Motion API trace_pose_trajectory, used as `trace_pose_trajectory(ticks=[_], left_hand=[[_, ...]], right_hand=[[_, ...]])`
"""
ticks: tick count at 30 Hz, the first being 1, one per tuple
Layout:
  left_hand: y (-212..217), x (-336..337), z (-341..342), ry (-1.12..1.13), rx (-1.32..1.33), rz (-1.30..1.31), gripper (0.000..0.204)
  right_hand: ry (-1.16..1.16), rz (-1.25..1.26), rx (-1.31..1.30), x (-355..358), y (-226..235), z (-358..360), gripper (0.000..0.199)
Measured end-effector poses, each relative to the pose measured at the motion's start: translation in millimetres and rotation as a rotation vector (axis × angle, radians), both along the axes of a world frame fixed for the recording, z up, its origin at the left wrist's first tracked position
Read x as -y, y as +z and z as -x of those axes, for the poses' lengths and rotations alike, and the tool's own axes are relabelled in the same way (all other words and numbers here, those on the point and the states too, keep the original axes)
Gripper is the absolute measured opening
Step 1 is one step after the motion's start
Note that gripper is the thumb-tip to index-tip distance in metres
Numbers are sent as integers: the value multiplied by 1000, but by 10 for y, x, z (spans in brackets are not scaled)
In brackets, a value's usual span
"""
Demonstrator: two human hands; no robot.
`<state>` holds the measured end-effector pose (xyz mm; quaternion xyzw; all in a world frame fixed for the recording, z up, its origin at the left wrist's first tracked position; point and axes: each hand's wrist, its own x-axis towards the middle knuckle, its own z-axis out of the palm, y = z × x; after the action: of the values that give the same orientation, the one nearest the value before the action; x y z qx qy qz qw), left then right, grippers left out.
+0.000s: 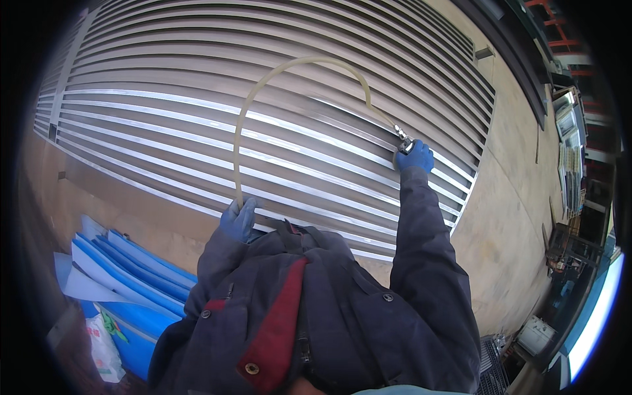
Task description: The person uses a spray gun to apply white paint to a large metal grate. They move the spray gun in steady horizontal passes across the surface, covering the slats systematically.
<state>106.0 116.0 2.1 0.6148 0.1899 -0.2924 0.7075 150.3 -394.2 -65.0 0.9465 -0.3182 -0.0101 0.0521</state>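
In a blue glove, my right hand [418, 158] is wrapped round a small silver air sander [405, 143]. The sander's edge meets the slats of a large louvred metal panel [197, 148]; its pad is mostly hidden. A pale yellowish air hose [243, 122] runs from the tool's metal fitting in a wide loop over the panel. Its other side comes down to my left hand [238, 220], also gloved in blue, whose fingers close around the hose near the panel's front edge. The nearer slats look bright and shiny, the farther ones duller and brownish.
Blue and white foam sheets [135, 266] lie stacked at the lower left, with a white plastic bag [104, 349] beside them. A tan board surface [513, 184] extends right of the panel. Dark frames [520, 59] and racks of parts stand along the right side.
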Motion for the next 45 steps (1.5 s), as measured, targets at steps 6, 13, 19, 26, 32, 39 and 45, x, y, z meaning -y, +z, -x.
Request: trace_pose_trajectory(ticks=[6,13,19,26,32,39,45], left_hand=[[33,-132,15,114,5,-37,29],[90,-421,38,266,41,-129,34],[93,-544,21,291,68,-229,33],[175,-237,-118,173,69,-188,31],[220,66,-267,16,2,-126,35],[143,73,-152,-38,10,-96,32],[66,-210,-122,138,53,-94,31]], right_hand=[[125,-12,82,-774,-128,-275,47],[502,-116,46,-1981,-105,-1078,49],[562,-118,18,-2272,13,-1832,52],[353,-198,-127,-1469,162,-1452,55],[44,-84,-113,-377,114,-738,58],[-76,-88,-120,-56,176,-603,59],[212,-139,-130,-1314,89,-1265,60]])
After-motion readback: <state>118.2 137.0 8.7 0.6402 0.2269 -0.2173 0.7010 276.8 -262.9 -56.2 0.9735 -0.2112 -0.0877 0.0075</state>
